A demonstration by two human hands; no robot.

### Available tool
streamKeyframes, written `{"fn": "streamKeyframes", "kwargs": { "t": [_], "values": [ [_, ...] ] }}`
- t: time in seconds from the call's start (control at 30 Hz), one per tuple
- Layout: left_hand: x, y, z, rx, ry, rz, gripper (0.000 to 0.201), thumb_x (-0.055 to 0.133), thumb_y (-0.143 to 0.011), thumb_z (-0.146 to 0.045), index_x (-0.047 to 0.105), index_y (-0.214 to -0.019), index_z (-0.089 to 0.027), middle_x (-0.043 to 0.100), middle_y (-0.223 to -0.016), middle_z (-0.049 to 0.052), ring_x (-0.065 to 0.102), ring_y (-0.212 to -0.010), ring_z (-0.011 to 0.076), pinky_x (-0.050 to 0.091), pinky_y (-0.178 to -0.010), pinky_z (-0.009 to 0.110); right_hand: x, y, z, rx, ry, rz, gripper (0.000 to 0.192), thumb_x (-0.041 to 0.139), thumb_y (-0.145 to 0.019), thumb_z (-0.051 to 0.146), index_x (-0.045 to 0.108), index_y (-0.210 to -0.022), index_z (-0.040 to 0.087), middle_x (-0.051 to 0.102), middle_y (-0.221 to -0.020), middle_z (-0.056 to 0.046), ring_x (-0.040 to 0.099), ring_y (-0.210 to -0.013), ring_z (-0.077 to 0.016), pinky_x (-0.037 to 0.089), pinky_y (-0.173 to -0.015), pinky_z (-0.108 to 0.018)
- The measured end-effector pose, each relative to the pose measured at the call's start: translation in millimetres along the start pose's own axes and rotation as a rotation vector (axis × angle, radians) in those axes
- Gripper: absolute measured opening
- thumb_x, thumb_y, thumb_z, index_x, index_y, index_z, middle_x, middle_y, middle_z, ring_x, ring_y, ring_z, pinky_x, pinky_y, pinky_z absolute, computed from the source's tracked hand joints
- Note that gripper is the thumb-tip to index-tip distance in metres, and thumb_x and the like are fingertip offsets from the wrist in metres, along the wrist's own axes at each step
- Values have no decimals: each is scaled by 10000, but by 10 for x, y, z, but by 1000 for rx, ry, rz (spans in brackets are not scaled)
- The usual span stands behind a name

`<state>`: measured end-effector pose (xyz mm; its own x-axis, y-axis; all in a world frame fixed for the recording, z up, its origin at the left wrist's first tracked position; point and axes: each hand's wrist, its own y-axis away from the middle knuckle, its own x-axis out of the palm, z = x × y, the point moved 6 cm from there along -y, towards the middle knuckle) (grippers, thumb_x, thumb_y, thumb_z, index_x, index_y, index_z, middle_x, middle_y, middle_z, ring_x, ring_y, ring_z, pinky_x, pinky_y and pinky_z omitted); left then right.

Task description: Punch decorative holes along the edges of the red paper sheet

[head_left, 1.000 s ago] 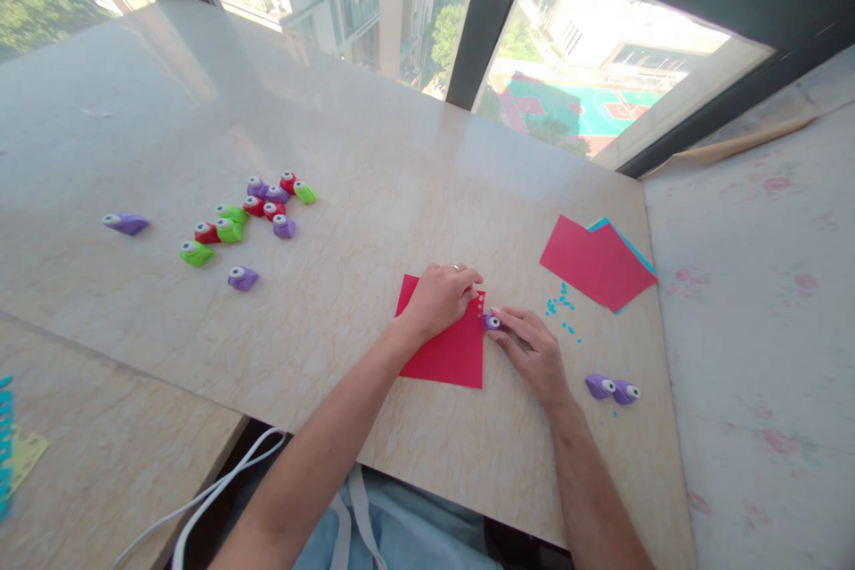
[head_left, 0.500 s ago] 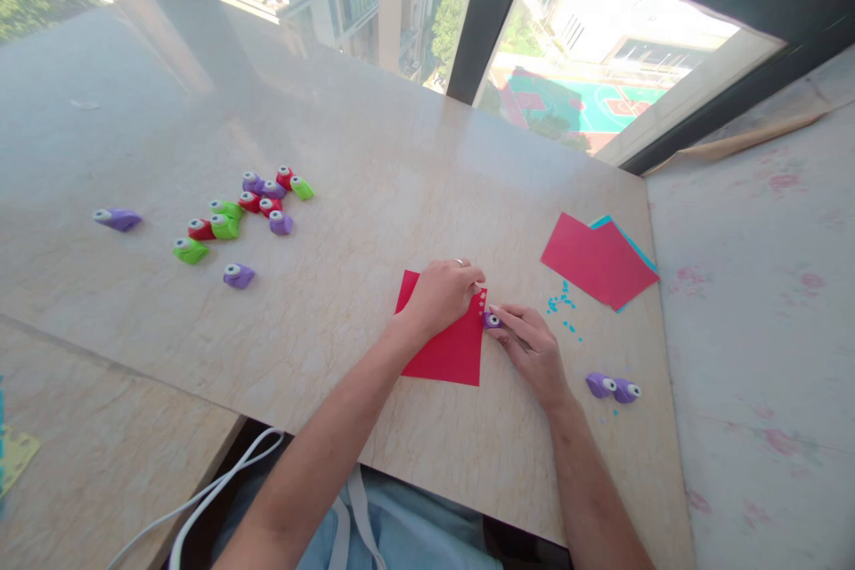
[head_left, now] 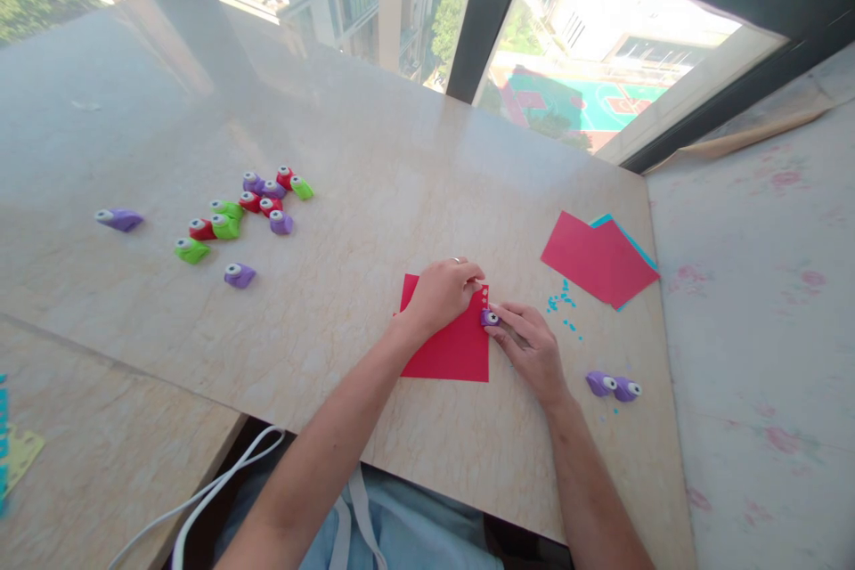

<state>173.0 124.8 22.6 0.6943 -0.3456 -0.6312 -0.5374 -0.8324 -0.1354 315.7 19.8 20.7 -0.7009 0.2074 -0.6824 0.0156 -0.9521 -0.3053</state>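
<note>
At the red sheet's (head_left: 446, 347) right edge, the right hand (head_left: 531, 352) pinches a purple punch (head_left: 490, 317); the left hand (head_left: 437, 296) lies flat, pressing the sheet.

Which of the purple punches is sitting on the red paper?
The purple punch under the right hand, at the red sheet's right edge. The other purple ones lie on bare table.

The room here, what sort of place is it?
Probably a high-rise flat used for paper crafts: windows look down on buildings, and paper punches and red paper lie on a stone table.
</note>
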Motion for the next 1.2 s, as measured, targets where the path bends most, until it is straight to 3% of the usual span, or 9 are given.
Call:
{"fn": "streamKeyframes", "kwargs": {
  "t": [1.2],
  "values": [
    [58, -10, 65, 40, 65, -72, 132, 589, -861, -146, 713, -870, -193, 710, -842, 24, 611, -718, 122, 462, -728, 259, 43, -22, 42, 33, 60, 52, 329, 556, -941, 359, 642, -1256, 321, 673, -1132, -78, 608, -1052, -244, 474, -943, -458]
  ]
}}
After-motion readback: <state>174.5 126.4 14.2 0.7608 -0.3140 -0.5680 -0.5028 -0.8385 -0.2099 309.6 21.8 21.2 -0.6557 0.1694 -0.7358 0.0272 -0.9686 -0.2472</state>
